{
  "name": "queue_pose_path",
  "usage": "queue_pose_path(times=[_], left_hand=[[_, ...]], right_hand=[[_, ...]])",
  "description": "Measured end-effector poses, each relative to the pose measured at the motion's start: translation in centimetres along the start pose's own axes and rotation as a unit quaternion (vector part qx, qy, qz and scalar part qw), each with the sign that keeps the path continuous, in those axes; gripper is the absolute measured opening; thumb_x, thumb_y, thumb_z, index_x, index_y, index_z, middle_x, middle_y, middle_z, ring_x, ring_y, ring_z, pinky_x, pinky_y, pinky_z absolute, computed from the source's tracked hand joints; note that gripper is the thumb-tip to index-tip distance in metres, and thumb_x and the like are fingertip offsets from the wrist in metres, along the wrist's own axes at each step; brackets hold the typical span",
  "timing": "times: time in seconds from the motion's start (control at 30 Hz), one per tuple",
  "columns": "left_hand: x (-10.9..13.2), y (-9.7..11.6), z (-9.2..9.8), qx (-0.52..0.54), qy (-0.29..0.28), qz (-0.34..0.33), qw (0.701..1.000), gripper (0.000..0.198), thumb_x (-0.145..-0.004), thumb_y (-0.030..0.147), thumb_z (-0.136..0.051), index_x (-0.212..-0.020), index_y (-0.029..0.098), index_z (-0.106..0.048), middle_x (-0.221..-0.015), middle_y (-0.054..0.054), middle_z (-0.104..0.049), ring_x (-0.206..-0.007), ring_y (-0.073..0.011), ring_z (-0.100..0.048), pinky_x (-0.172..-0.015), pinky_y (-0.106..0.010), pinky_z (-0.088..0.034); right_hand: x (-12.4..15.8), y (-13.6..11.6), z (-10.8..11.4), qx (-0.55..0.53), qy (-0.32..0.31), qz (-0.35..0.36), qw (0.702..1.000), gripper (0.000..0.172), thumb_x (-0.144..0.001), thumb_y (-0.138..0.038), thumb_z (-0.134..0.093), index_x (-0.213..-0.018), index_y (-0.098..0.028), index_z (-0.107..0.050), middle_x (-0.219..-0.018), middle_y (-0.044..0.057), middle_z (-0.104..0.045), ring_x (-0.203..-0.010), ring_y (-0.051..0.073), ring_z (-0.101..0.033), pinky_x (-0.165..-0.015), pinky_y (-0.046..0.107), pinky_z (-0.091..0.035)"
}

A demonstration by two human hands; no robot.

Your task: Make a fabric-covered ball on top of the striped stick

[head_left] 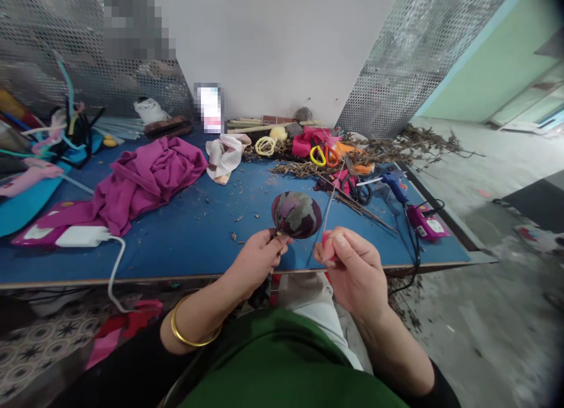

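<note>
The ball point(296, 215), wrapped in mottled grey and maroon cloth, sits in front of the person, above the near part of the blue bench point(259, 199); whether it touches the top I cannot tell. The left hand point(258, 256), just below and left of the ball, pinches the gathered end of its cloth between thumb and fingers. The right hand point(355, 267), below and right of the ball and apart from it, is curled closed around a small pink-red piece point(328, 246), mostly hidden by the fingers. A thin pale strand point(330, 205) rises from that hand, to the right of the ball. Well left of the ball lies a heaped purple cloth point(154, 170); beyond the ball are a yellow cord point(265, 146) and dried stems point(299, 168); to its right, a blue glue gun point(395, 186).
</note>
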State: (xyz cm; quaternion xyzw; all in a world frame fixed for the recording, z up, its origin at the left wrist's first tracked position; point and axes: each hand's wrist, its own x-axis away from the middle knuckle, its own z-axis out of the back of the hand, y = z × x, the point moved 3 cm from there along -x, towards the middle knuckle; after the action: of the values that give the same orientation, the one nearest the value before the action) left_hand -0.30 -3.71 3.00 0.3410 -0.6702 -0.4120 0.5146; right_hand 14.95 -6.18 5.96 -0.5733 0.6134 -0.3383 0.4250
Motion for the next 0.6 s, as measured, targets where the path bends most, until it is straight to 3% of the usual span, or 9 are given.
queue_pose_path(times=[0.2, 0.4, 0.6], left_hand=[[-0.7, -0.6, 0.2, -0.004, 0.009, 0.006, 1.0, 0.033, -0.079, 0.046, -0.058, -0.085, 0.013, -0.056, -0.065, 0.006, -0.042, -0.044, -0.0036, -0.027, -0.041, -0.017, -0.019], [-0.4, 0.1, 0.2, 0.006, -0.044, -0.012, 0.999, 0.03, -0.082, 0.044, -0.057, -0.086, 0.014, -0.055, -0.067, 0.006, -0.043, -0.047, -0.0039, -0.032, -0.043, -0.017, -0.026], [-0.4, 0.0, 0.2, 0.01, -0.003, -0.011, 1.0, 0.03, -0.083, 0.043, -0.055, -0.083, 0.013, -0.056, -0.064, 0.006, -0.043, -0.044, -0.0038, -0.03, -0.041, -0.018, -0.023]], right_hand=[[-0.1, 0.4, -0.3, 0.009, 0.015, 0.004, 1.0, 0.032, -0.09, -0.032, -0.058, -0.062, -0.018, -0.06, -0.058, -0.002, -0.04, -0.057, 0.012, -0.034, -0.056, 0.029, -0.026], [-1.8, 0.5, 0.7, 0.011, 0.076, 0.009, 0.997, 0.028, -0.087, -0.042, -0.061, -0.07, -0.02, -0.054, -0.061, -0.006, -0.031, -0.05, 0.009, -0.023, -0.053, 0.027, -0.028], [-1.8, 0.8, 0.6, 0.019, 0.064, -0.012, 0.998, 0.028, -0.086, -0.04, -0.061, -0.069, -0.019, -0.055, -0.055, -0.007, -0.027, -0.048, 0.008, -0.02, -0.052, 0.027, -0.025]])
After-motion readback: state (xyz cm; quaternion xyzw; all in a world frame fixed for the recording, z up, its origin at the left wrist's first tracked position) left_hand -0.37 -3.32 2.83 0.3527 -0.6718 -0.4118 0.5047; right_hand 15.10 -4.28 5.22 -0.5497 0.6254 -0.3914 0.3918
